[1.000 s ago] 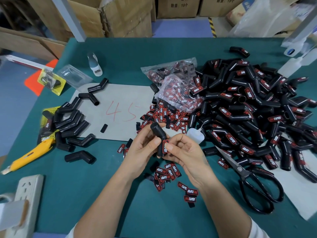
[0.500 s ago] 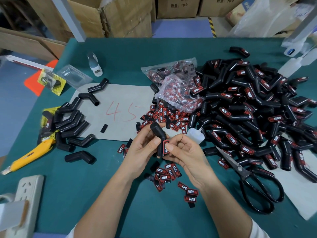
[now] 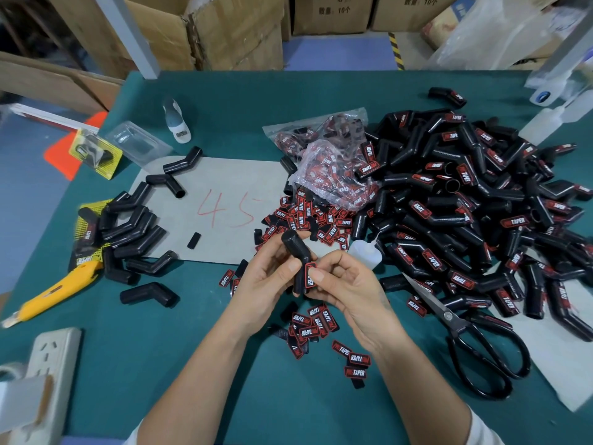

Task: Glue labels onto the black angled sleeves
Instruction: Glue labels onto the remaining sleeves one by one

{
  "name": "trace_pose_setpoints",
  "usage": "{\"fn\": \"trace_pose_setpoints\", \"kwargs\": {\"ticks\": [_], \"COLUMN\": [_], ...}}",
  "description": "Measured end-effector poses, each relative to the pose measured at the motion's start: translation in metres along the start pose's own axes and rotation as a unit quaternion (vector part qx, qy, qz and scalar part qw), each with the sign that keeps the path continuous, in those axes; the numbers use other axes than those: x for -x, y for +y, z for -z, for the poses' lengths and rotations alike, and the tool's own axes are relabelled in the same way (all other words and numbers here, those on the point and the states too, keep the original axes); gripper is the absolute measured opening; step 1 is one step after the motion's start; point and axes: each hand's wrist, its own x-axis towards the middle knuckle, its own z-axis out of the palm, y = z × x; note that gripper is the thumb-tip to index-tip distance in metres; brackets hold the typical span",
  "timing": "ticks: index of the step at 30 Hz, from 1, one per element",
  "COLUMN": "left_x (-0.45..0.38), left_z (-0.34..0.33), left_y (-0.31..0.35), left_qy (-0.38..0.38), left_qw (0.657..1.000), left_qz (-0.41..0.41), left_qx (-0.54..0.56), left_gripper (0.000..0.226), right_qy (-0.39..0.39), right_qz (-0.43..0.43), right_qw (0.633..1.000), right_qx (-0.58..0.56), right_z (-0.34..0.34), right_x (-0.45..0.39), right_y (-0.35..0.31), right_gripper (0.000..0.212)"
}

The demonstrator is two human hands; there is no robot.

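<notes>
Held above worktop (image 3: 321, 101), just nr of grey card (image 3: 224, 200) w/ red "45": angled sleeve (image 3: 296, 252), lower leg vertical, upper leg tilted up-left. Left hand (image 3: 269, 277) gripping it; right hand (image 3: 346, 284) thumb pressing "TAPER" label (image 3: 310, 275) on.

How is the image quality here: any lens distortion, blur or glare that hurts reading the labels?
Head view: wide-angle bending curves the table edge and stretches the corners; the power strip at lower left and the sleeves at far right look smeared. The centre is sharp: the label on the held sleeve shows, though fingers partly cover it. Lighting is even and soft, with mild sheen on the plastic bag.
</notes>
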Motion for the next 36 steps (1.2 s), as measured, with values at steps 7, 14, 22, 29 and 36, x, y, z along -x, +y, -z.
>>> {"fn": "trace_pose_setpoints", "kwargs": {"ticks": [7,14,22,29,36], "left_x": [-0.0001,-0.0009,-0.0012,-0.0011,-0.0021], "left_z": [0.0002,0.0032,0.0032,0.0023,0.0048], "left_y": [0.0003,-0.0038,-0.0039,-0.0018,-0.0061], "left_qy": [-0.003,-0.007,-0.008,-0.009,-0.009], "left_qw": [1.0,1.0,1.0,1.0,1.0], "left_qz": [-0.006,-0.011,-0.009,-0.008,-0.011], "left_qx": [0.002,-0.01,-0.007,0.009,0.0], "left_gripper": [0.049,0.048,0.049,0.048,0.038], "right_qy": [-0.003,-0.006,-0.009,0.001,0.002], "right_qz": [-0.004,0.0,0.003,0.005,0.005], "right_qw": [1.0,1.0,1.0,1.0,1.0], "right_qx": [-0.002,0.003,0.006,0.011,0.004], "right_z": [0.0006,0.0012,0.0027,0.0039,0.0027], "right_x": [-0.0004,-0.0013,-0.0017,-0.0011,-0.0012], "right_y": [0.0004,0.0027,0.004,0.0018,0.0034], "right_gripper": [0.012,0.014,0.016,0.009,0.018]}}
